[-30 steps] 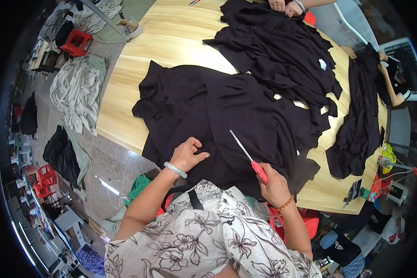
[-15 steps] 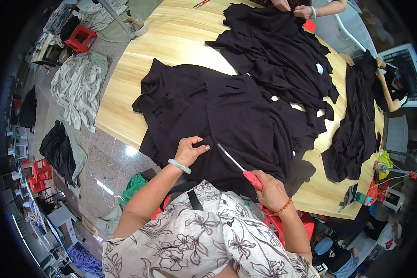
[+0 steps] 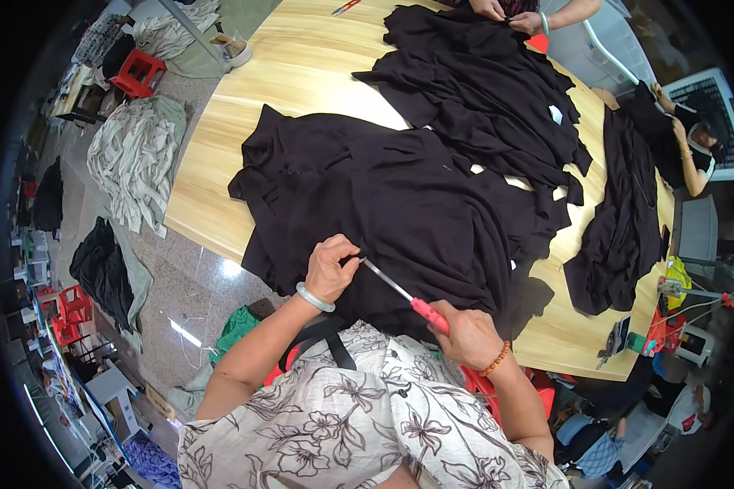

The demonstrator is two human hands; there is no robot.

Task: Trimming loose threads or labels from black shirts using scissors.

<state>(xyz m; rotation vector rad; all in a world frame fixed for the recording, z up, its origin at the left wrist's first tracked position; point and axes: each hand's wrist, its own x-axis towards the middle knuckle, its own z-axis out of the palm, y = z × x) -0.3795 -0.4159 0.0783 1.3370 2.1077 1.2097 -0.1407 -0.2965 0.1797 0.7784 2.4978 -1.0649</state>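
Note:
A dark, nearly black garment (image 3: 400,196) with a collar lies spread on the wooden table in front of me. My left hand (image 3: 333,265), wearing a pale bangle, pinches a bit of its cloth near the table's front edge. In my right hand (image 3: 469,336), with a brown bead bracelet, is a screwdriver-like tool (image 3: 420,306) with a pinkish-red handle and a long, thin metal shaft. Its tip meets the cloth right beside my left thumb and forefinger, which partly hide the spot. What shape the tip has is too small to tell.
More dark garments (image 3: 481,90) cover the table's far right. Across it, another person's hands (image 3: 514,16) hold cloth; a second person stands at the right. Small red-handled snippers (image 3: 347,7) lie at the far edge. Pale cloth (image 3: 134,155) and red stools (image 3: 139,73) are on the left floor.
My right hand has shifted left, bringing the tool's tip from a short gap away to my left fingertips. The left hand keeps its pinch on the cloth, nearly in place.

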